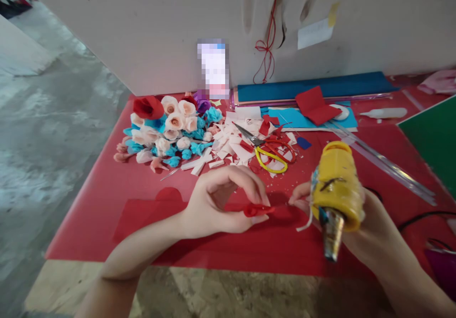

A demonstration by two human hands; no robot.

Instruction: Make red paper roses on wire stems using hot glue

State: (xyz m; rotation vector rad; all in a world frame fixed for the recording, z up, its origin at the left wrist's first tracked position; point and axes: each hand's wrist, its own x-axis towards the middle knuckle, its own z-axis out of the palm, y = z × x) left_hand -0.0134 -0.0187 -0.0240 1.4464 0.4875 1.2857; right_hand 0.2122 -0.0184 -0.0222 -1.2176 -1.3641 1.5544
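1. Red, papery material makes up the small rolled piece [253, 210] at lower centre, pinched between thumb and bent fingers of the left hand [208, 211]. The pinch should be light yet steady; squeezing hard would probably crush so thin a thing.
2. To its right, the right hand [370, 216] is closed around a yellow glue gun [338, 180], nozzle aimed toward the bottom of the frame. Its fingertips come near the red piece; blur hides whether they pinch anything. The nozzle is best kept turned away from skin and paper, and the loose white strand [305, 222] off the red.
3. The bench [83, 223] has a red covering. Across its middle, left to right, lie paper flowers [174, 123], pale and red scraps [228, 142], scissors [257, 142] and, at right, clear rods [392, 170].
4. Grey, worn floor [46, 123] fills the left of the frame; a pale wall [160, 33] spans the top, red cord [265, 47] hanging at upper centre; a green board [434, 142] stands at far right.
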